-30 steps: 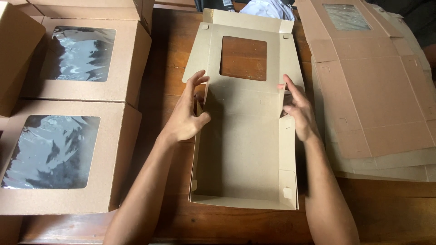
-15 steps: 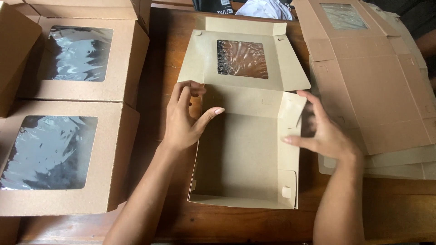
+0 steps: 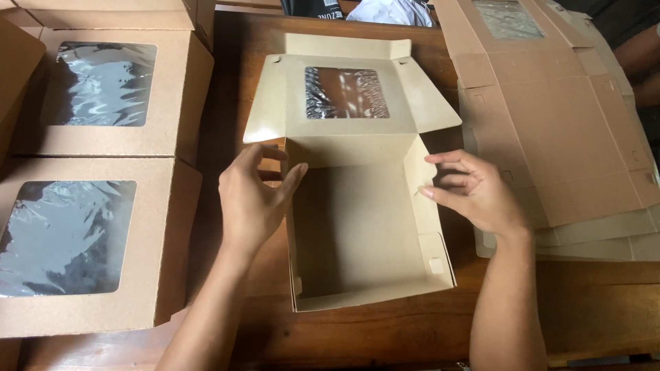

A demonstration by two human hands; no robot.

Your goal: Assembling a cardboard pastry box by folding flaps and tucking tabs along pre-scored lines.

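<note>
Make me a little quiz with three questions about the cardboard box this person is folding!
1. True or false: the lid of the half-folded box lies open, away from the person.
2. Which hand touches the box's right wall? A) the left hand B) the right hand C) neither
3. Fill in the blank: the stack of flat unfolded boxes lies on the person's ____ side.

Key
1. True: the lid with its clear window is folded back on the wooden table.
2. B: its fingertips meet the right wall, while the left hand is at the left wall.
3. Right; the finished boxes sit on the left.
</note>
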